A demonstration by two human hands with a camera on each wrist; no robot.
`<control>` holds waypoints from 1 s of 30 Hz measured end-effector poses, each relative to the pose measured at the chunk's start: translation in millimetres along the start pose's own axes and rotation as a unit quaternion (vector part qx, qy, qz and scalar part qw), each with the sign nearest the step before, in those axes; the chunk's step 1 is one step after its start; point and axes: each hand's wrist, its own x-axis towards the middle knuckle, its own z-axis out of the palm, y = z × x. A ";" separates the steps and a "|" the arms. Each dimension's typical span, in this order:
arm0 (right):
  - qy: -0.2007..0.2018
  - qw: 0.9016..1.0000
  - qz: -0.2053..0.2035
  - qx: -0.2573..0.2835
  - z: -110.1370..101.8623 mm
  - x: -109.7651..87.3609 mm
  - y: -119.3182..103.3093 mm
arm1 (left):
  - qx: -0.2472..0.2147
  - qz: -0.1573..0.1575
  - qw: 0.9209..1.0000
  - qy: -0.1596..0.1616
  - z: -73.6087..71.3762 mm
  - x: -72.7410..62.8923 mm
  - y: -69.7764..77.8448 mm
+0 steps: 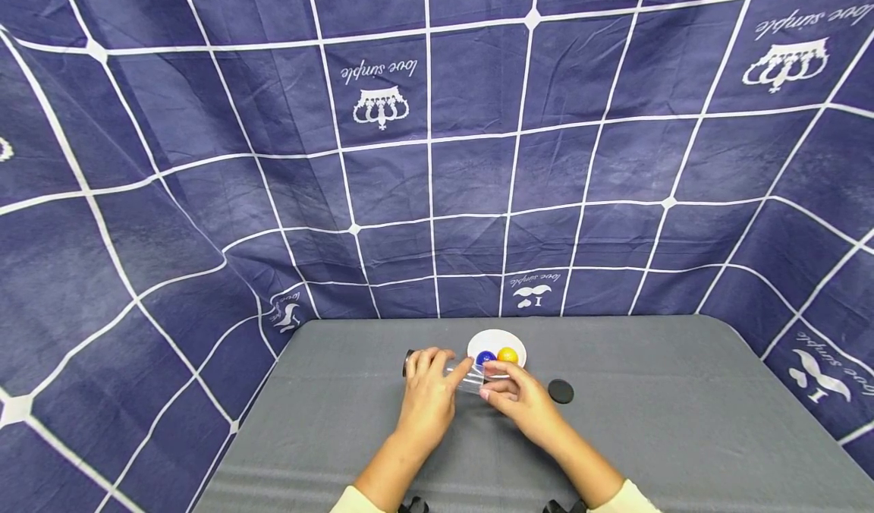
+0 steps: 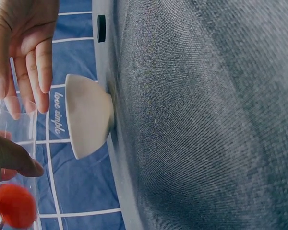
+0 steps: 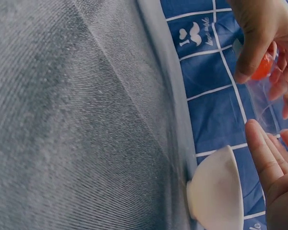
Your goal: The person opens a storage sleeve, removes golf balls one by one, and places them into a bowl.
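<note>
My left hand grips a clear plastic tube, which lies about level above the table. A dark end piece shows at the tube's left end. Inside is a red-orange ball, close to the gripping fingers. At the tube's right end my right hand has its fingers loosely extended, the tips at the rim; whether they touch it I cannot tell. Just behind the hands stands a white bowl holding a blue ball and a yellow-orange ball.
A round black lid lies on the grey cloth-covered table, right of the bowl. Blue curtain with white grid lines hangs behind the table and along both sides.
</note>
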 end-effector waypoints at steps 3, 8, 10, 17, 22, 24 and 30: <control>0.000 1.000 0.013 0.004 -0.1 -1.1 1.2 | 0.004 0.000 1.000 -0.006 0.5 0.0 0.8; -0.001 1.000 0.020 -0.003 -0.1 -2.6 2.4 | 0.002 0.000 1.000 -0.008 1.5 -0.3 1.5; 0.000 1.000 0.020 -0.007 0.0 -3.0 2.3 | -0.002 0.000 1.000 -0.007 1.4 -0.7 1.6; 0.006 0.999 0.018 -0.027 -0.4 -3.6 1.6 | -0.012 -0.002 1.000 0.000 1.2 -2.7 1.4; 0.001 1.000 0.018 -0.023 -0.2 -3.5 2.6 | -0.008 -0.002 1.000 -0.002 1.4 -3.4 1.7; -0.001 1.000 0.016 -0.018 0.0 -3.4 2.9 | -0.007 -0.002 1.000 -0.002 1.3 -3.6 1.8; 0.001 1.000 -0.001 -0.011 0.2 -3.0 3.7 | -0.011 -0.005 1.000 -0.002 0.5 -3.5 1.8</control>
